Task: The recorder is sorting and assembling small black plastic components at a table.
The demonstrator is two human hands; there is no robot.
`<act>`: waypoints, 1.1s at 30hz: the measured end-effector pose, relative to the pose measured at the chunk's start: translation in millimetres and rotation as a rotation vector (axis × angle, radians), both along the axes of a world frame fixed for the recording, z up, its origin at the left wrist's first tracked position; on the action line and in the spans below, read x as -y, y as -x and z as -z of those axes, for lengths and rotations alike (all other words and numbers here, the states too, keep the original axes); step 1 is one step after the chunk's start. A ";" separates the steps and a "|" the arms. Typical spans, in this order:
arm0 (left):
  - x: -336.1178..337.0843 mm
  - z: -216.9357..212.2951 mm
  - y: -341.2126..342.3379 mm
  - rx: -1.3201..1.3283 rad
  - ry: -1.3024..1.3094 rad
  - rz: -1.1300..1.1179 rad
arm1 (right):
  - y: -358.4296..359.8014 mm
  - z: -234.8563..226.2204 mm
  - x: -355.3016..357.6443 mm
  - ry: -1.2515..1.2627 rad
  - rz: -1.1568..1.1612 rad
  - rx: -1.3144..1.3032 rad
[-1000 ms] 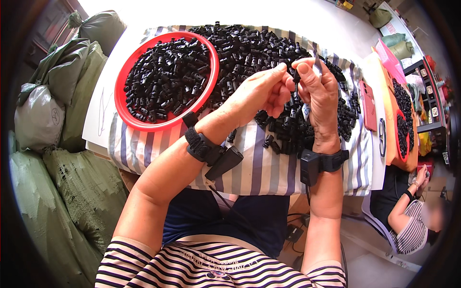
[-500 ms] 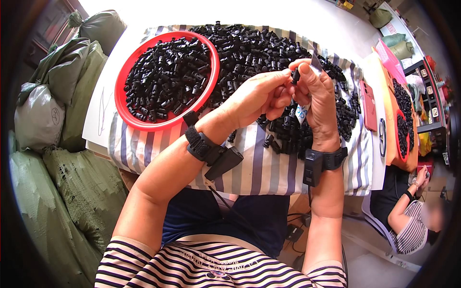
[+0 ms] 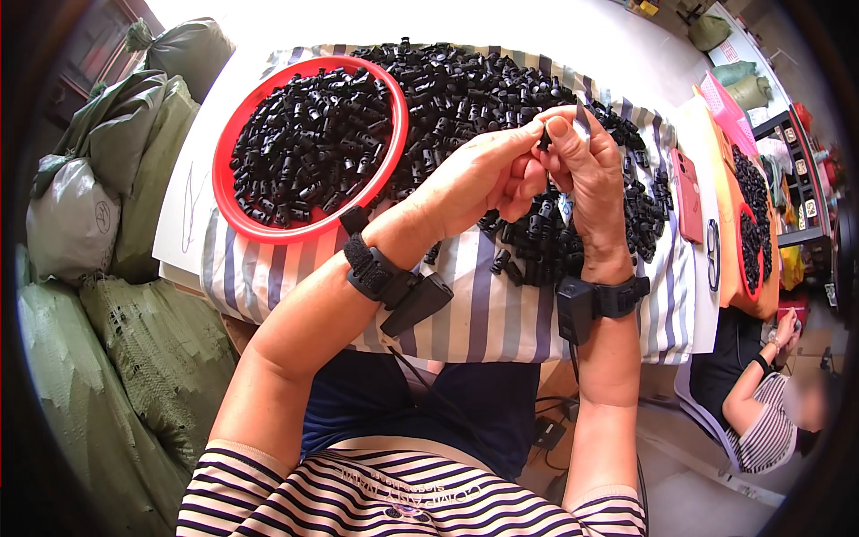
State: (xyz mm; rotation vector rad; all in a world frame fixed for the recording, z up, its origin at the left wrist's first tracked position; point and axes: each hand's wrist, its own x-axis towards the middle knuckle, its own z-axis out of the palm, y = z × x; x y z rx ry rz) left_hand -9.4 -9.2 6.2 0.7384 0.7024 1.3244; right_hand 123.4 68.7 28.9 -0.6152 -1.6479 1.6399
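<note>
A small black plastic piece (image 3: 544, 140), shaped like a cord lock, is pinched between my hands in front of the heap. My left hand (image 3: 494, 172) grips it with thumb and forefinger, the other fingers curled. Closed beside it, my right hand (image 3: 589, 170) has its thumb up against the piece. A thin knife blade (image 3: 582, 115) sticks out above the right forefinger; its handle is mostly hidden in that hand. Beneath both hands spreads a heap of similar black pieces (image 3: 474, 103). On the left, a red round basin (image 3: 221, 192) is filled with more of them.
A striped cloth (image 3: 456, 295) covers the table under the heap. To the right lie a red phone (image 3: 687, 197) and a dark-rimmed oval object (image 3: 712, 255). Green sacks (image 3: 107, 358) stand along the left. Another person (image 3: 761, 412) sits at an orange-covered table (image 3: 729, 268) on the right.
The right wrist has turned slightly and its thumb has shifted a little left, over the black piece, which now shows less. The left hand has barely moved.
</note>
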 end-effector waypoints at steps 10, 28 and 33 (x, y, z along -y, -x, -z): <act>-0.4 -1.7 -0.6 0.140 -0.047 -0.094 | 2.6 3.1 -0.4 -0.107 0.029 0.015; 0.3 0.8 0.6 0.039 -0.057 -0.102 | 5.8 -0.8 4.9 -0.160 0.030 -0.001; -0.1 -0.5 -0.8 -0.013 -0.019 -0.122 | 4.0 -0.8 3.7 -0.242 0.037 0.019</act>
